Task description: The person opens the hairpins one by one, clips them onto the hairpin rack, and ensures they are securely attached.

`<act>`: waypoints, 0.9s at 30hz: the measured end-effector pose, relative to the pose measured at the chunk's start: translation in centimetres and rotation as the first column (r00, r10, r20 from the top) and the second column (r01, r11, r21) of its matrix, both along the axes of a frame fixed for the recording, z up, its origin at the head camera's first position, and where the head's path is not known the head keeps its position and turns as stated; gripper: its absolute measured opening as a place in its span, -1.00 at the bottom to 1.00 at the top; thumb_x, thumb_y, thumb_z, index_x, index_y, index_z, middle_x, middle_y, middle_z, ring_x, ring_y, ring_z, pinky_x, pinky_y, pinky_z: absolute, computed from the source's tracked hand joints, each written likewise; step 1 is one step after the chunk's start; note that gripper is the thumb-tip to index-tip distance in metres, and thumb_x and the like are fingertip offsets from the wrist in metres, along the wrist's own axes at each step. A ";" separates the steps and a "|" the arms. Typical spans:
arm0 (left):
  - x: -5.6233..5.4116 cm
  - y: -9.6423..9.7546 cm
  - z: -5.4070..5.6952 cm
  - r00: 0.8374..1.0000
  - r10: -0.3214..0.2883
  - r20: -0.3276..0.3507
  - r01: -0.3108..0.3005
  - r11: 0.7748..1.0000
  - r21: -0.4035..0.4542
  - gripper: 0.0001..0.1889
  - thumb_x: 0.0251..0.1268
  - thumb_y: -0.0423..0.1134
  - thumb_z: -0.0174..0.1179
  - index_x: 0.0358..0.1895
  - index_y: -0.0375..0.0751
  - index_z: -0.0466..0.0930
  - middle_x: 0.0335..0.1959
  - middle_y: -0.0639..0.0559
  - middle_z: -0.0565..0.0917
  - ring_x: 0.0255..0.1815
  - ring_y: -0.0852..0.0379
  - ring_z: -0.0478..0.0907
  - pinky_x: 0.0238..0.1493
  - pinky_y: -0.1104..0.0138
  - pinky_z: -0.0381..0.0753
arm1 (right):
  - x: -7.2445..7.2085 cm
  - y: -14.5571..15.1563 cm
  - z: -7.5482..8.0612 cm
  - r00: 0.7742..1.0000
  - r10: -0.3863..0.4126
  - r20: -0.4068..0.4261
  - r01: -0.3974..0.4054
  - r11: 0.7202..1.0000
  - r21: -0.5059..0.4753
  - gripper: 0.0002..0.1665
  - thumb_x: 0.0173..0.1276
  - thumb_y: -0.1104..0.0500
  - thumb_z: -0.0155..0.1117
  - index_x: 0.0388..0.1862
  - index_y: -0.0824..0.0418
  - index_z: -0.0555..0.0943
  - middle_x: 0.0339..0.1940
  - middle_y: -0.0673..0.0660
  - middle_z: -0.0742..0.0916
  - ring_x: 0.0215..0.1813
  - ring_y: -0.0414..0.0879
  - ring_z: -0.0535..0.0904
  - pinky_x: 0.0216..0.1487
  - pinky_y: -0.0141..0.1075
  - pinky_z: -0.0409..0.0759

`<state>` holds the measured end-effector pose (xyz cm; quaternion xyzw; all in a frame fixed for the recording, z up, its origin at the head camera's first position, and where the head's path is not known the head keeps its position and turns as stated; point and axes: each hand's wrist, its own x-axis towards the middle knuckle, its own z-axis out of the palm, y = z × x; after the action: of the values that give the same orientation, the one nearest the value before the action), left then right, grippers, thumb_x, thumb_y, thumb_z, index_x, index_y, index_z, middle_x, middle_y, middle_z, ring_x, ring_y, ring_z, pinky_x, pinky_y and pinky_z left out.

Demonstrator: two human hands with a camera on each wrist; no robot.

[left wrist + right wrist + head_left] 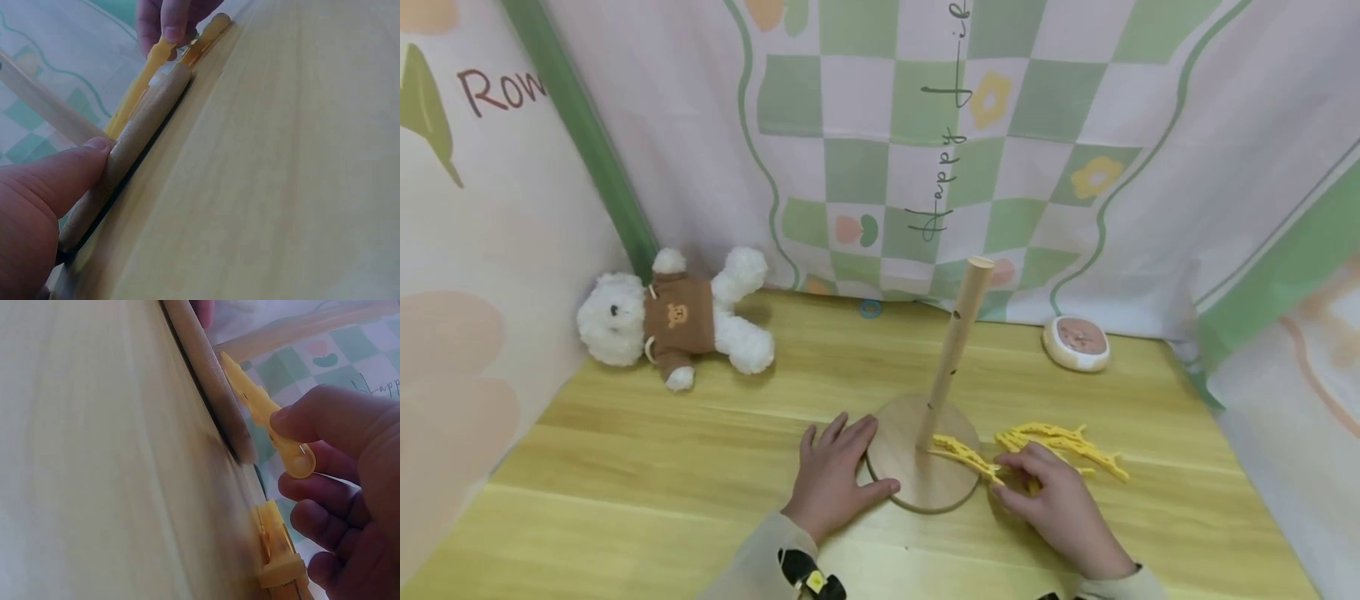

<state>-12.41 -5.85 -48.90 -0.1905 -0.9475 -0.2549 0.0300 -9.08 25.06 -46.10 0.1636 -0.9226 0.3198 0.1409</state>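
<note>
Yellow plastic branch (253, 403) slants over the right part of the round wooden base (917, 483), its narrow tip toward the foot of the wooden post (951, 350); whether the tip touches the post cannot be told. The right hand (1060, 504) pinches it near its rounded end, thumb on one side and fingertips on the other, nearly closed about it. That hold leaves most of the length free, probably so that the piece can be aimed without the fingers getting in the way.

The left hand (835, 479) has its fingers spread and grips nothing; they rest along the base's left edge, with the thumb on the rim, most likely to steady the stand while the other hand works. Dark spots on the post look like holes.

More yellow branches (1063, 437) lie on the bench (662, 467) just right of the base, partly hidden by the right hand; the spot seems chosen for easy reach. A plush toy (677, 321) and a small white device (1078, 342) sit well back, out of the working area.
</note>
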 end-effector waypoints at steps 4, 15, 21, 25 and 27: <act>0.0 -0.1 -0.1 1.000 -0.002 0.013 0.002 1.000 -0.001 -0.03 0.11 0.47 0.20 0.53 0.01 0.28 0.51 0.13 0.34 0.56 -0.15 0.15 0.46 -0.31 -0.15 | -0.2 -0.2 0.0 1.000 0.010 -0.017 -0.010 1.000 -0.002 -0.66 0.02 0.28 0.61 -0.18 0.14 0.76 -0.45 -0.16 0.52 -0.39 -0.27 0.41 -0.42 -0.42 0.42; 0.0 0.0 -0.1 1.000 0.001 0.016 -0.001 1.000 -0.003 -0.03 0.11 0.47 0.21 0.53 0.01 0.28 0.51 0.13 0.34 0.56 -0.14 0.14 0.47 -0.30 -0.18 | -0.9 -0.6 -0.1 0.999 0.029 -0.029 -0.029 1.000 0.005 -0.66 0.00 0.27 0.61 -0.18 0.14 0.77 -0.43 -0.17 0.53 -0.38 -0.30 0.39 -0.39 -0.41 0.42; -0.1 0.0 0.1 1.000 0.000 0.020 0.000 1.000 0.000 -0.03 0.11 0.46 0.21 0.53 0.00 0.29 0.51 0.12 0.35 0.55 -0.15 0.16 0.47 -0.30 -0.17 | -1.1 -0.8 -0.3 1.000 0.031 -0.002 -0.031 1.000 0.003 -0.66 0.03 0.26 0.61 -0.16 0.13 0.77 -0.41 -0.17 0.55 -0.36 -0.30 0.40 -0.37 -0.41 0.44; 0.0 0.0 0.2 1.000 -0.005 0.018 0.005 1.000 0.013 -0.05 0.12 0.42 0.25 0.52 -0.04 0.30 0.50 0.09 0.36 0.54 -0.18 0.17 0.46 -0.32 -0.16 | -1.1 -0.8 -0.3 0.999 0.034 -0.003 -0.034 0.999 0.006 -0.66 0.03 0.26 0.60 -0.16 0.12 0.77 -0.41 -0.17 0.55 -0.36 -0.30 0.41 -0.37 -0.41 0.44; 0.0 0.0 0.3 1.000 -0.005 0.021 0.005 1.000 0.018 -0.05 0.12 0.41 0.25 0.52 -0.04 0.30 0.50 0.09 0.36 0.55 -0.18 0.16 0.46 -0.31 -0.17 | -1.1 -0.8 -0.3 0.999 0.033 -0.005 -0.033 0.999 0.008 -0.66 0.04 0.26 0.60 -0.16 0.11 0.76 -0.41 -0.17 0.55 -0.36 -0.30 0.40 -0.37 -0.41 0.44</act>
<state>-12.40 -5.90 -48.62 -0.1898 -0.9450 -0.2654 0.0212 -10.18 24.25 -46.39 0.1802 -0.9206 0.3181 0.1373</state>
